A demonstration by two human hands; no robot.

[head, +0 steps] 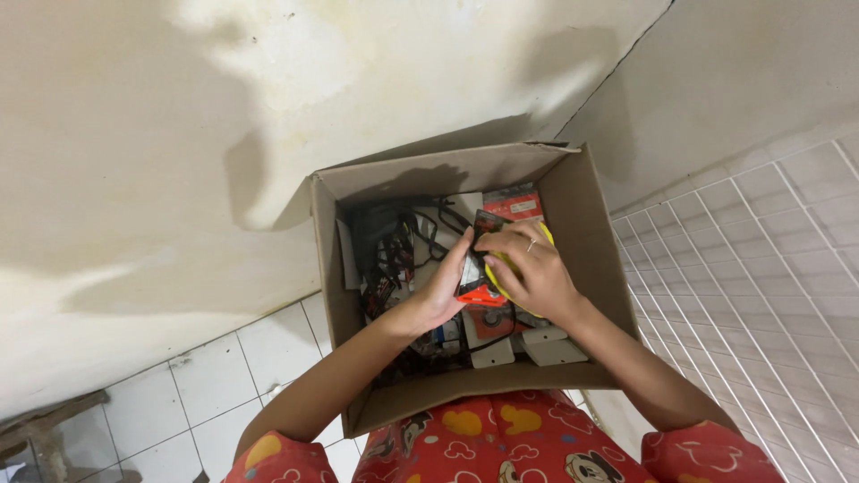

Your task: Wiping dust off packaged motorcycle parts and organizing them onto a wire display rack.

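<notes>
1. Head view, centre of the frame: your left hand (440, 293) and right hand (528, 268) were both down inside the open cardboard box (595, 234), which sat on your lap against the wall.
2. Your right hand lay curled over a yellow round object (502, 273) at the box's middle right; your left hand pressed flat-fingered against the side of a small packet with an orange-red edge (480, 293), just left of it. Whether either hand had truly closed on anything, I cannot tell.
3. What could have gone wrong: the black cables (420, 234) in the upper left of the box lay tangled close to your fingers, so lifting the yellow object could have snagged a loop and dragged other pieces up. The box rested on your knees and could have tipped if you had pushed on its far wall.
4. Hard to make out: your hands covered most of the yellow object, so its kind was unclear. The white blocks (553, 347) at the lower right and the red packet (514, 204) at the top were partly buried; the box floor was hidden.
</notes>
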